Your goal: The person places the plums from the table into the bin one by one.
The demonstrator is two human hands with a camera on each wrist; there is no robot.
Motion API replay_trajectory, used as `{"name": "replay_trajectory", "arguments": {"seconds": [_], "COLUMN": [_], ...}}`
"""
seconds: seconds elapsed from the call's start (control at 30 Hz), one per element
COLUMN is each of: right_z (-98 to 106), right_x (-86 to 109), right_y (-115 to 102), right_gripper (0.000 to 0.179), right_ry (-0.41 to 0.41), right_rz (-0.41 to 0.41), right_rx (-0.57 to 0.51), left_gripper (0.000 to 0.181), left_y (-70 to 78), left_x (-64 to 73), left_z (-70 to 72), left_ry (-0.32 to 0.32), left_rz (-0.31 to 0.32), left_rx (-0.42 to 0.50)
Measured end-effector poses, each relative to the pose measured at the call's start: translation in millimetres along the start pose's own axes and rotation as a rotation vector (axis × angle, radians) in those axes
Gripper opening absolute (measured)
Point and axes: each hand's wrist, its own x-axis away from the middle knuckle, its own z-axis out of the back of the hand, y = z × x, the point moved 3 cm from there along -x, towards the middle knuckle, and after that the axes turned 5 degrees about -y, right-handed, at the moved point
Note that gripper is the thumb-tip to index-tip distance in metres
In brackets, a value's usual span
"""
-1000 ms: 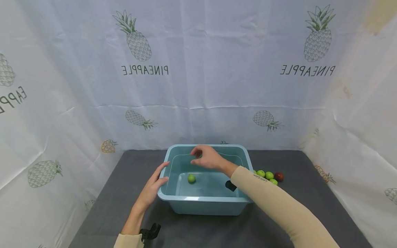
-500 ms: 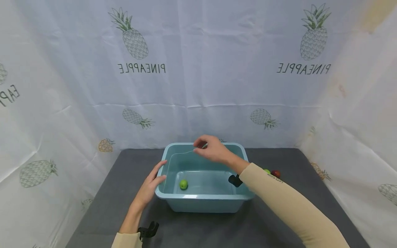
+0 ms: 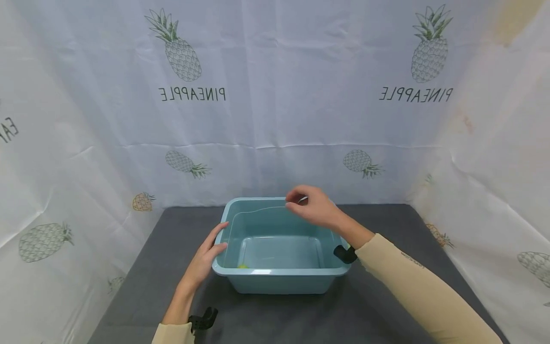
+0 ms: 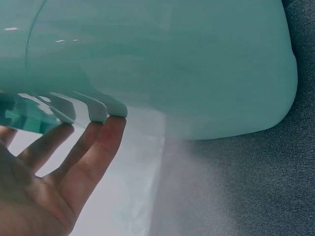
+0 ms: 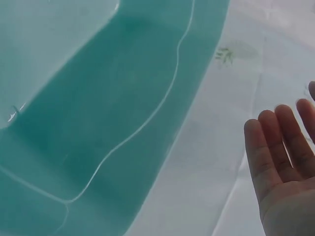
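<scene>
The left hand [image 3: 205, 259] rests extended fingers against the tub's [image 3: 281, 283] rim, apparently steadying it. The right hand [image 3: 317, 206], loosely bent, holds nothing visible above the far rim. A green fruit [image 3: 242, 266], mostly hidden, kind uncertain, lies inside, right of the left hand. Judged next need: clearing the rim.

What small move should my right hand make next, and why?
I'd probably swing your right hand rightward, clear of the tub. It looks empty, thumb and fingertips apart, above the tub's far side, and a fruit already lies inside, near the front, with only its top showing. Your left hand is on the left rim, so nothing there seems to need it.
</scene>
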Motion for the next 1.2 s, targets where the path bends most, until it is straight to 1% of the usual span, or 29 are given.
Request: {"name": "replay_trajectory", "arguments": {"seconds": [0.2,0.5,0.8,1.03,1.2], "right_z": [14.9,32.2,35.4,36.2,40.1], "right_x": [18.1,41.9,68.2,85.6,95.7], "right_y": [0.8,10.2,27.3,49.4,62.6], "right_gripper": [0.017,0.018,0.017,0.017,0.018], "right_ry": [0.048,0.144,0.197,0.273,0.32], "right_rz": [0.01,-0.017,-0.027,-0.046,-0.054], "right_rx": [0.026,0.09,0.128,0.168,0.169], "left_gripper": [0.053,0.053,0.052,0.052,0.052], "left_y": [-0.4,-2.1,-1.7,-1.5,-1.5], "left_x": [0.0,-0.3,1.1,1.8,2.0], "left_z": [0.5,1.6,0.7,0.5,0.3], "left_ry": [-0.003,-0.006,0.002,-0.001,0.003], "left_rz": [-0.009,-0.032,-0.026,-0.031,-0.038], "left_rx": [0.002,0.009,0.002,-0.001,-0.002]}}
